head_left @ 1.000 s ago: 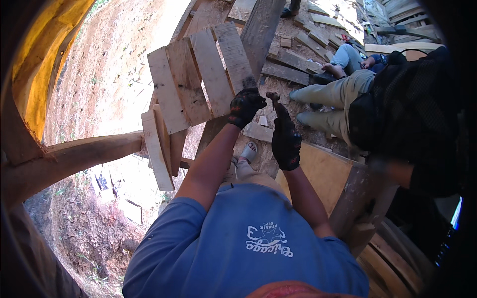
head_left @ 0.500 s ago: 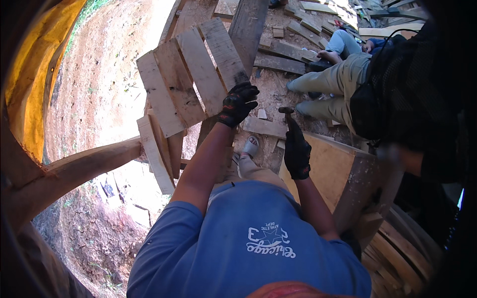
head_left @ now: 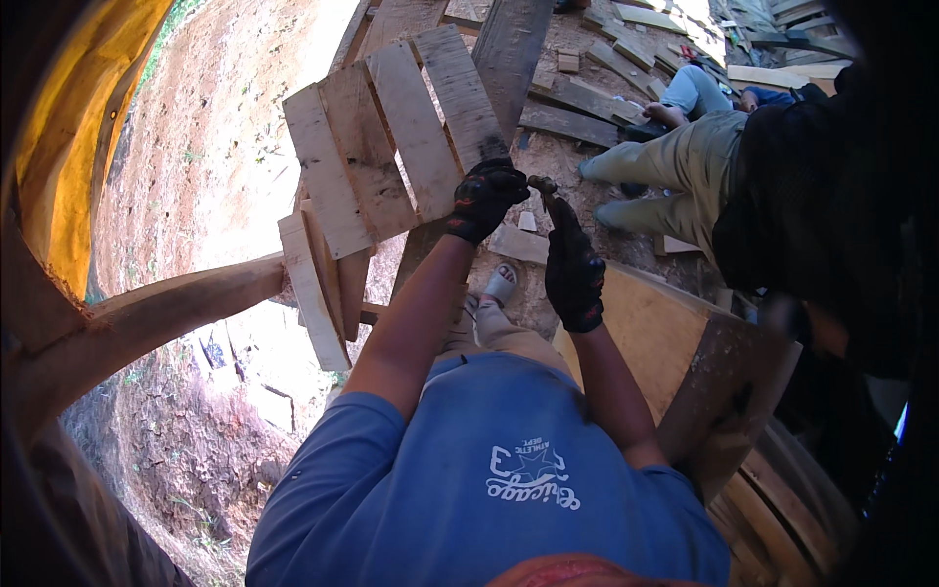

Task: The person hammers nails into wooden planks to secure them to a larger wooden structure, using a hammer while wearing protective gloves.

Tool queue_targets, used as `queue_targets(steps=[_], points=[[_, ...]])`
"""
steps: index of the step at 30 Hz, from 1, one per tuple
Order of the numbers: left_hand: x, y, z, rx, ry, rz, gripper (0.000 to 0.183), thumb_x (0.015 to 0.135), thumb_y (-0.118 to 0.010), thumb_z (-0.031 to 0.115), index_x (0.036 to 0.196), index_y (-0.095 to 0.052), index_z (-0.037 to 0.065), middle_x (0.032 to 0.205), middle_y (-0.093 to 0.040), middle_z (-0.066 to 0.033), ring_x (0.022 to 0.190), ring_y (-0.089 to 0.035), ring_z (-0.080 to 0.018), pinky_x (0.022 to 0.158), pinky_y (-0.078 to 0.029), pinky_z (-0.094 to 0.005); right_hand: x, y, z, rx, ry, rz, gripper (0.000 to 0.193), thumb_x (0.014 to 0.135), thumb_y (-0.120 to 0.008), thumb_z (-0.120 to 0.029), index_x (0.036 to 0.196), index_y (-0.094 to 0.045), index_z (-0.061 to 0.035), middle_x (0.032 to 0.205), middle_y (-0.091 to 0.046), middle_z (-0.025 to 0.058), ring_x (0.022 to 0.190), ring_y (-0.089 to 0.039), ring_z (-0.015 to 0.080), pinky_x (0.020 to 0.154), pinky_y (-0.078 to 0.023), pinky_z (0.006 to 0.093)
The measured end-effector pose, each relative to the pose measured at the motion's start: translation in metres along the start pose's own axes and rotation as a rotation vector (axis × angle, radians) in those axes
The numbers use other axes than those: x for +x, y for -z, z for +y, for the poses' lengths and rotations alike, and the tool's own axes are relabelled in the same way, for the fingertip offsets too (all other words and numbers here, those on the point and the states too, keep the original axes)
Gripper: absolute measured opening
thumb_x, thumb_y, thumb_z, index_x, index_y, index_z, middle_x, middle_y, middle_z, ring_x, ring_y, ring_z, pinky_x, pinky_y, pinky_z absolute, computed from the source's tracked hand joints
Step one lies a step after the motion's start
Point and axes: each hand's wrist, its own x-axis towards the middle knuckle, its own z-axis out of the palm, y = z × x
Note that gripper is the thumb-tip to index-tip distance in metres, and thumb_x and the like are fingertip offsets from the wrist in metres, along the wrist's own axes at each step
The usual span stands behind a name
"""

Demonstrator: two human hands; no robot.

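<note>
Nearest, the right hand (head_left: 574, 269), gloved, is closed around a hammer (head_left: 544, 189) whose head sits just right of the left hand (head_left: 485, 199). That gloved left hand curls shut over the near edge of the slatted wooden pallet (head_left: 391, 147), held tilted over bare dirt. A missed blow could strike those fingers; loose slats might split or drop. Farther right, a seated person's legs (head_left: 675, 166) lie within reach of flying debris.

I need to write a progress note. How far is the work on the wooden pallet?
Done: the pallet stands raised, several slats in place. In hand: the left hand grips a slat's lower end; the right hand holds a tool beside it, possibly a hammer. What is left cannot be told from this view.
</note>
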Motion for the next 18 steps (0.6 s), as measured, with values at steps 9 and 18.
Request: queue_targets(steps=[9, 18], points=[[0.001, -0.003, 0.003, 0.241, -0.212, 0.08, 0.019, 0.092, -0.086, 0.017, 0.108, -0.086, 0.007, 0.108, -0.078, -0.0121, 0.106, -0.077, -0.0231, 0.095, -0.062, -0.0381, -0.009, -0.017, 0.014, -0.057, 0.034, 0.029, 0.052, 0.107, -0.062, -0.008, 0.158, -0.057, -0.0099, 0.124, -0.077, 0.017, 0.092, -0.077, 0.0353, 0.076, -0.061, 0.0456], [-0.001, -0.002, -0.001, 0.088, -0.049, 0.019, 0.021, 0.089, -0.086, 0.03, 0.106, -0.088, 0.017, 0.114, -0.08, -0.011, 0.121, -0.072, -0.0312, 0.105, -0.057, -0.0439, 0.009, -0.007, -0.006, 0.032, 0.099, 0.143, 0.047, 0.107, -0.063, -0.009, 0.154, -0.061, -0.0114, 0.125, -0.077, 0.0179, 0.098, -0.078, 0.0343, 0.079, -0.061, 0.0441]])
